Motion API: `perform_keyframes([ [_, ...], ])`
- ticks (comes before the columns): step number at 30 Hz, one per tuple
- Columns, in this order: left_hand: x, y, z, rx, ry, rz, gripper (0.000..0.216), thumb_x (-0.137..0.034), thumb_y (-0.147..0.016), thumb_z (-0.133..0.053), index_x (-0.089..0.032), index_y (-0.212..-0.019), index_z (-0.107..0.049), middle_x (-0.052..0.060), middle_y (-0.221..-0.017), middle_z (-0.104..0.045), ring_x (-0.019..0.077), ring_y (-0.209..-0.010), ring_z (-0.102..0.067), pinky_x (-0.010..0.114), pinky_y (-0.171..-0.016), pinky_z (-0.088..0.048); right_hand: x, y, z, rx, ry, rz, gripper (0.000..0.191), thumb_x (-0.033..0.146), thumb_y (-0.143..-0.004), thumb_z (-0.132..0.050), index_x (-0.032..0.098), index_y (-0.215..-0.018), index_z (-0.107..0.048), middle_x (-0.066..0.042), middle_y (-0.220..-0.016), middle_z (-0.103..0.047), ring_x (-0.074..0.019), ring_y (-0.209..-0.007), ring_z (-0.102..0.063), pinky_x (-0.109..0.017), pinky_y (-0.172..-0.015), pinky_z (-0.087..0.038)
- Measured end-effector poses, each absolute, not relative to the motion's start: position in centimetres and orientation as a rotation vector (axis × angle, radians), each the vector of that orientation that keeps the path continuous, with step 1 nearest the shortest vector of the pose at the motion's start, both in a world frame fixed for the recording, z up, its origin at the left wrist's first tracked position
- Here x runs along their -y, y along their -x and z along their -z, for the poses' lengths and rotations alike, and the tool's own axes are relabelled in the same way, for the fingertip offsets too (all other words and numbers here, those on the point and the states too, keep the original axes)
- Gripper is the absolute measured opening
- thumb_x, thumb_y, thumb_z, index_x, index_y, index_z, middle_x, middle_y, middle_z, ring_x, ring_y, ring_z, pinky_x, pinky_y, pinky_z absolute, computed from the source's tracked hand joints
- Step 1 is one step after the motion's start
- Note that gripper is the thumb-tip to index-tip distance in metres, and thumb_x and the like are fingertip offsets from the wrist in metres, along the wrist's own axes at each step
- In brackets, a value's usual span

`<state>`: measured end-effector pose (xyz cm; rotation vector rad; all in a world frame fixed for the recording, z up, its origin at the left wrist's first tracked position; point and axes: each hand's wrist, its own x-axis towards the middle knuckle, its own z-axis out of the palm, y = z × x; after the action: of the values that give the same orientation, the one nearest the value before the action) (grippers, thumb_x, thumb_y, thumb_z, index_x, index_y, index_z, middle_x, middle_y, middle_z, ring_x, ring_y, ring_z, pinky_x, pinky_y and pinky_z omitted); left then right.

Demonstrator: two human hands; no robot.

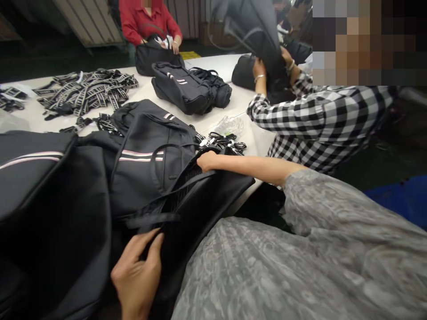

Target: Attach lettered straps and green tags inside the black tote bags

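Observation:
A black bag lies on its side in front of me, its long opening facing up and its dark patterned lining partly showing. My left hand pinches the near end of the bag's edge between thumb and fingers, beside a blurred black strap. At the far end of the opening, my right hand is closed on the rim, with its fingertips hidden behind the fabric. Against this bag rests a black backpack with pink and white stripes. Another striped black bag stands at the left.
Patterned webbing straps are heaped on the white table. Small bundled cords lie beyond my right hand. Farther back is a striped backpack. A person in a checked shirt lifts a dark bag; another in red handles one.

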<state>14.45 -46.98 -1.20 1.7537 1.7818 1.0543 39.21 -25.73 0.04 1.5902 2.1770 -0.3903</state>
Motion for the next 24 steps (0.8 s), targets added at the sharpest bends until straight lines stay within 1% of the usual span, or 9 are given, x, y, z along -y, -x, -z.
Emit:
perform_keyframes([
  [3, 44.0, -13.5, 2.0, -1.946, -1.667, -1.077, 0.023, -0.040, -0.083, -0.058, -0.021, -0.091, -0.068, 0.003, -0.090, -0.066, 0.0229, -0.089, -0.063, 0.036, -0.087, -0.047, 24.5, -40.1, -1.6, -2.389, -1.767, 0.396, 0.028, 0.017, -0.075, -0.060, 0.013, -0.101, -0.069, -0.013, -0.107, -0.067, -0.0259, -0.100, -0.062, -0.033, -0.086, -0.047],
  [8, 41.9, -12.2, 4.2, -2.108, -1.707, -0.993, 0.030, -0.043, -0.084, -0.052, -0.018, -0.094, -0.066, 0.009, -0.097, -0.064, 0.0256, -0.094, -0.062, 0.039, -0.089, -0.047, 26.0, -42.7, -3.7, -2.794, -2.304, 0.382, 0.025, 0.020, -0.084, -0.047, 0.016, -0.097, -0.067, -0.005, -0.099, -0.068, -0.0175, -0.093, -0.060, -0.028, -0.086, -0.043],
  [10, 41.7, -12.0, 4.8, -2.137, -1.824, -0.949, 0.033, -0.042, -0.085, -0.048, -0.015, -0.095, -0.064, 0.014, -0.110, -0.058, 0.0297, -0.108, -0.056, 0.042, -0.094, -0.044, 28.0, -43.9, -2.8, -2.816, -2.348, 0.692, 0.021, 0.024, -0.082, -0.051, 0.014, -0.090, -0.068, -0.004, -0.089, -0.068, -0.0156, -0.084, -0.060, -0.026, -0.081, -0.044],
  [12, 41.3, -11.7, 5.1, -2.151, -1.850, -0.812, 0.037, -0.046, -0.082, -0.051, -0.014, -0.096, -0.061, 0.018, -0.119, -0.052, 0.0348, -0.118, -0.049, 0.046, -0.095, -0.043, 30.5, -44.8, -0.6, -2.702, -2.207, 1.262, 0.019, 0.026, -0.079, -0.055, 0.013, -0.083, -0.068, -0.004, -0.079, -0.068, -0.0139, -0.074, -0.061, -0.024, -0.072, -0.046],
  [14, 40.9, -11.3, 5.1, -2.054, -1.761, -0.547, 0.044, -0.053, -0.077, -0.056, -0.014, -0.097, -0.059, 0.017, -0.111, -0.057, 0.0367, -0.112, -0.054, 0.047, -0.088, -0.047, 33.1, -45.3, 2.4, -2.377, -1.981, 1.812, 0.020, 0.029, -0.077, -0.058, 0.012, -0.081, -0.068, -0.004, -0.073, -0.068, -0.0135, -0.066, -0.062, -0.023, -0.063, -0.047],
  [17, 41.1, -11.5, 3.9, -1.752, -1.606, -0.391, 0.045, -0.055, -0.079, -0.054, -0.015, -0.098, -0.059, 0.010, -0.089, -0.065, 0.0306, -0.091, -0.063, 0.040, -0.077, -0.052, 36.3, -45.5, 6.0, -2.177, -1.916, 1.916, 0.019, 0.030, -0.072, -0.064, 0.013, -0.078, -0.070, -0.004, -0.073, -0.069, -0.0146, -0.068, -0.063, -0.022, -0.062, -0.047],
  [21, 44.6, -14.7, 0.0, -1.378, -1.774, -0.587, 0.025, -0.039, -0.089, -0.049, -0.017, -0.095, -0.060, 0.007, -0.089, -0.065, 0.0209, -0.085, -0.063, 0.029, -0.074, -0.051, 38.3, -47.6, 5.3, -2.161, -1.935, 2.150, 0.033, 0.041, -0.077, -0.064, 0.013, -0.092, -0.070, -0.008, -0.085, -0.071, -0.0177, -0.076, -0.065, -0.027, -0.070, -0.051],
  [22, 45.8, -15.9, -1.4, -1.298, -1.891, -0.622, 0.019, -0.034, -0.090, -0.048, -0.019, -0.091, -0.060, 0.006, -0.087, -0.065, 0.0185, -0.080, -0.062, 0.026, -0.070, -0.051, 38.7, -48.8, 4.4, -2.173, -1.959, 2.142, 0.036, 0.044, -0.079, -0.062, 0.013, -0.095, -0.069, -0.009, -0.087, -0.071, -0.0185, -0.076, -0.066, -0.029, -0.071, -0.052],
  [24, 48.1, -18.2, -4.6, -1.080, -2.217, -0.676, 0.015, -0.024, -0.091, -0.045, -0.021, -0.087, -0.059, 0.006, -0.085, -0.064, 0.0157, -0.075, -0.061, 0.023, -0.065, -0.050, 39.2, -51.4, 2.4, -2.252, -2.088, 1.845, 0.035, 0.045, -0.081, -0.061, 0.015, -0.097, -0.069, -0.010, -0.092, -0.070, -0.0199, -0.080, -0.065, -0.032, -0.074, -0.054],
])
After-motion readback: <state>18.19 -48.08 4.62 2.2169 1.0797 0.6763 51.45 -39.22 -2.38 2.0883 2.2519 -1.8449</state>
